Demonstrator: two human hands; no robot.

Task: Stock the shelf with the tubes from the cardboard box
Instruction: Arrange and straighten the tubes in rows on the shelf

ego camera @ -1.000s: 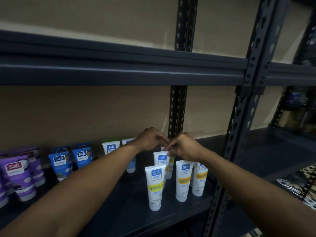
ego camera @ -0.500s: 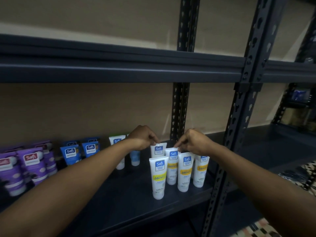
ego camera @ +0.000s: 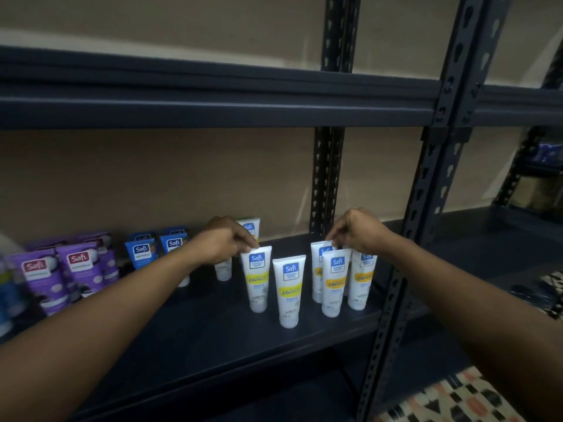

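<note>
Dark blue-grey shelf (ego camera: 195, 336) is seen against a beige wall (ego camera: 152, 178), dimly lit. Five white tubes with yellow bands are stood cap-down near its right end, by the front post (ego camera: 425, 214).

At the group's left, the left tube (ego camera: 257, 280) is pinched at its flat top edge by the left grip (ego camera: 225, 242). Fingers and thumb are curled closed on the crimp, and the tube is held upright with its cap at the shelf. Just right of it and apart, the front tube (ego camera: 288, 292) is seen standing free, nearest the shelf edge.

Three more are clustered further right: the rear tube (ego camera: 317, 269), the middle tube (ego camera: 335, 284) overlapping it in front, and the right tube (ego camera: 361, 280) just beside. Over this cluster the right grip (ego camera: 361, 231) is curled, fingertips closed at the rear tube's top edge. Whether another tube is hidden behind cannot be told.

Behind the left grip a green-topped tube (ego camera: 250, 227) is noted. Farther left, blue tubes (ego camera: 141, 252) and purple tubes (ego camera: 80, 266) are ranged in rows. An upper shelf (ego camera: 213, 102) is seen overhead, and patterned floor (ego camera: 457, 397) at near right.
</note>
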